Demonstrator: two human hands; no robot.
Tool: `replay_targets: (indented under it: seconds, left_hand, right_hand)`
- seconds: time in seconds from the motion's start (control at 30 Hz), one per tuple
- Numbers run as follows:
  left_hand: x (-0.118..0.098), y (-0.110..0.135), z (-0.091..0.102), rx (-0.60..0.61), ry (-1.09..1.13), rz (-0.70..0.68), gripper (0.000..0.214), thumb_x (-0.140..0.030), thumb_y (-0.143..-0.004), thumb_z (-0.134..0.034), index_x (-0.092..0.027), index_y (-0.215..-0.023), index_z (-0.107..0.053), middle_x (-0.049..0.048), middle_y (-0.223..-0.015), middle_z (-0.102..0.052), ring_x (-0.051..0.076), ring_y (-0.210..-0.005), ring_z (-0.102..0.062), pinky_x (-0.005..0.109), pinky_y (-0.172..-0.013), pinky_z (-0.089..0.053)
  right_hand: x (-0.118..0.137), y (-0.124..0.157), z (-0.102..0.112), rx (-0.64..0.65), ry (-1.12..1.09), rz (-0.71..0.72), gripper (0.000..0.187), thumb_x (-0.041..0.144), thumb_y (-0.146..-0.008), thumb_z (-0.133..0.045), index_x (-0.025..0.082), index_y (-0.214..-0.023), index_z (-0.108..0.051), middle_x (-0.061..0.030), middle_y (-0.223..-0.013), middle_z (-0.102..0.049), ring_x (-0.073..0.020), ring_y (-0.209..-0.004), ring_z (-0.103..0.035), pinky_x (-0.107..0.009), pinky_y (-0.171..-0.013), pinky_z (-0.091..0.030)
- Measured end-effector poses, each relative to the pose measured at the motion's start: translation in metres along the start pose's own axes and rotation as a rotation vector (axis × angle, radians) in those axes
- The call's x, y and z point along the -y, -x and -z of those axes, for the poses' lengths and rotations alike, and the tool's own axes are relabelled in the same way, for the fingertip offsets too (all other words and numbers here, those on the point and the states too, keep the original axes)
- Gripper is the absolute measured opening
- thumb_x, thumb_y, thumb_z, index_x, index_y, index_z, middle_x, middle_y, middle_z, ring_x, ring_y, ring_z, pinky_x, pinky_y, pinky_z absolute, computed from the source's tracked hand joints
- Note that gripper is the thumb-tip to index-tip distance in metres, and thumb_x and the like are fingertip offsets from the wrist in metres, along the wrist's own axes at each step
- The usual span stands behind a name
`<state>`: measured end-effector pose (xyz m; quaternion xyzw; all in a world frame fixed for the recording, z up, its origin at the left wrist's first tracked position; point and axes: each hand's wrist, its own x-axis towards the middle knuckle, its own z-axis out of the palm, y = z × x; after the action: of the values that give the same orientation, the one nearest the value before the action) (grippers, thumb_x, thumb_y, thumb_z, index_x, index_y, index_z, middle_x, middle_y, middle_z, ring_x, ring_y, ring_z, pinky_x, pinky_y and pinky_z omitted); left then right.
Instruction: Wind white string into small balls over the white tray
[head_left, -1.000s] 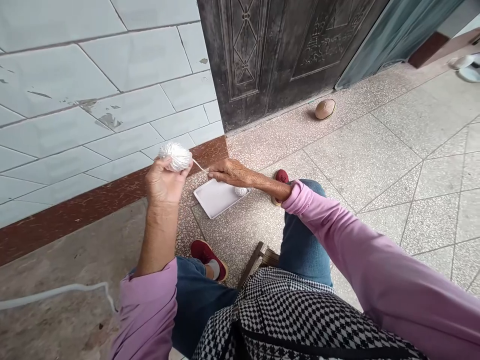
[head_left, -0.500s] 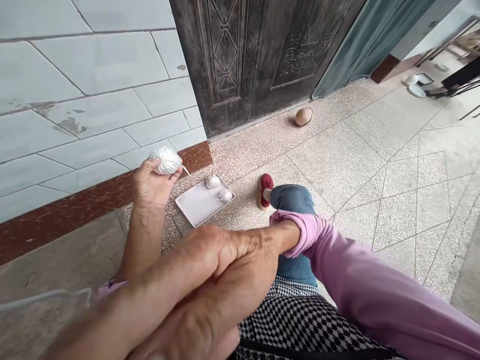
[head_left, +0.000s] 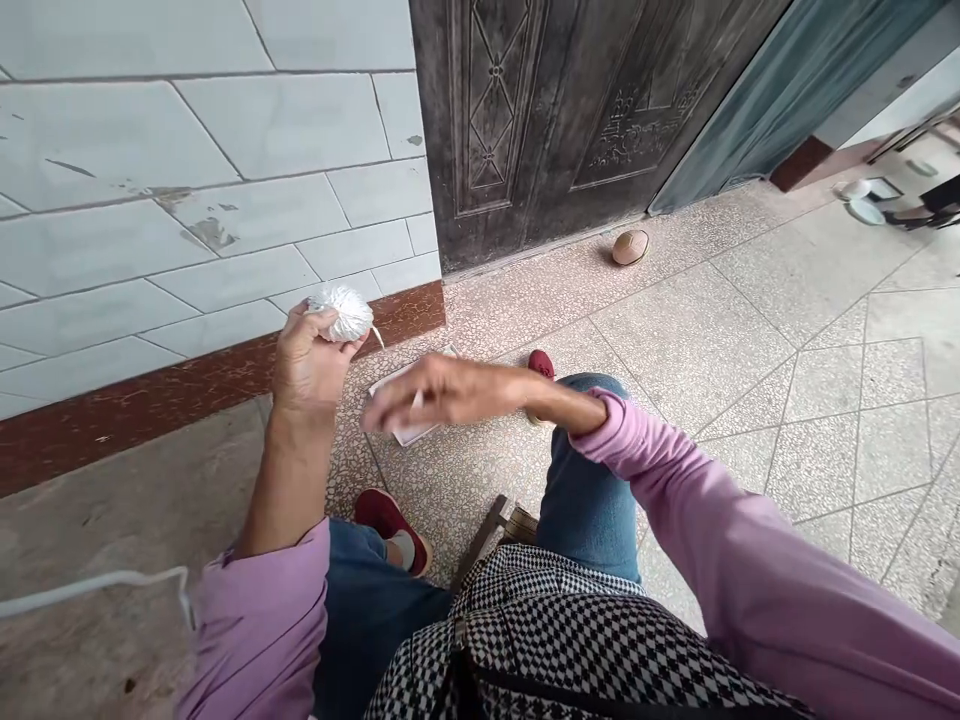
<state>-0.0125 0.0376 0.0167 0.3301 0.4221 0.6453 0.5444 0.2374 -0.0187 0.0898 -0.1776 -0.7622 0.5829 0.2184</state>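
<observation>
My left hand (head_left: pixel 307 365) is raised in front of the tiled wall and grips a ball of white yarn (head_left: pixel 343 310), with a short loose end sticking out to the right. My right hand (head_left: pixel 442 392) hovers just right of it, over a white tray (head_left: pixel 409 432) on the floor, and is smeared by motion. Its fingers seem stretched towards the left; whether they pinch the thread is unclear. The tray is mostly hidden behind that hand.
I sit with knees in blue jeans and red shoes (head_left: pixel 390 520) on a speckled floor. A dark carved door (head_left: pixel 570 110) stands ahead, with a small tan ball (head_left: pixel 630 247) at its foot. A white cord (head_left: pixel 97 585) lies at lower left.
My right hand swung from near the yarn ball up close to the camera, then back out over the tray. The left hand kept hold of the yarn ball. The view shifted slightly.
</observation>
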Motion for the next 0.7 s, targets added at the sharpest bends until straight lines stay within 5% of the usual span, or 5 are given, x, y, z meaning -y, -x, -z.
replay_targets:
  seconds: [0.13,0.23,0.37,0.53,0.7]
  left_hand:
    - [-0.001,-0.001,-0.001,0.006,-0.025,-0.043,0.071,-0.039,-0.061,-0.110,-0.029,-0.106,-0.056,0.0054,-0.117,-0.077,0.032,-0.126,-0.070,0.045,-0.104,-0.065]
    - [-0.003,-0.002,-0.004,0.034,-0.067,-0.060,0.070,-0.040,-0.062,-0.111,-0.030,-0.110,-0.061,0.0052,-0.116,-0.078,0.032,-0.126,-0.072,0.045,-0.105,-0.064]
    - [-0.003,-0.006,-0.007,0.043,-0.139,-0.042,0.073,-0.041,-0.059,-0.115,-0.032,-0.113,-0.068,0.0057,-0.116,-0.078,0.034,-0.122,-0.076,0.046,-0.100,-0.067]
    - [0.003,-0.016,-0.010,0.059,-0.184,-0.050,0.075,-0.048,-0.059,-0.118,-0.034,-0.115,-0.070,0.0053,-0.113,-0.079,0.036,-0.123,-0.080,0.046,-0.099,-0.069]
    - [0.009,-0.027,-0.006,0.016,-0.236,-0.095,0.067,-0.050,-0.061,-0.115,-0.031,-0.112,-0.075,0.0027,-0.102,-0.077,0.032,-0.112,-0.079,0.044,-0.100,-0.067]
  right_hand:
    - [-0.051,-0.040,0.046,-0.481,0.089,-0.122,0.015,0.006,-0.125,-0.077,0.011,-0.126,-0.091,-0.0103,-0.122,-0.093,-0.0210,-0.116,-0.083,-0.031,-0.105,-0.068]
    - [-0.091,-0.067,0.053,-0.465,0.032,-0.139,0.014,0.001,-0.118,-0.079,0.012,-0.124,-0.084,-0.0088,-0.116,-0.090,-0.0218,-0.113,-0.083,-0.033,-0.105,-0.068]
    - [-0.117,-0.080,0.034,-0.373,-0.093,-0.122,0.016,0.005,-0.122,-0.077,0.017,-0.114,-0.072,0.0005,-0.091,-0.079,-0.0156,-0.084,-0.076,-0.025,-0.086,-0.066]
    - [-0.107,-0.069,0.020,-0.448,-0.081,-0.219,0.030,0.009,-0.133,-0.056,0.018,-0.107,-0.068,0.0075,-0.074,-0.064,-0.0104,-0.059,-0.057,-0.019,-0.063,-0.047]
    - [-0.082,-0.049,0.016,-0.317,0.147,-0.154,0.027,0.012,-0.129,-0.067,0.017,-0.103,-0.074,0.0036,-0.083,-0.065,-0.0154,-0.079,-0.061,-0.026,-0.078,-0.046]
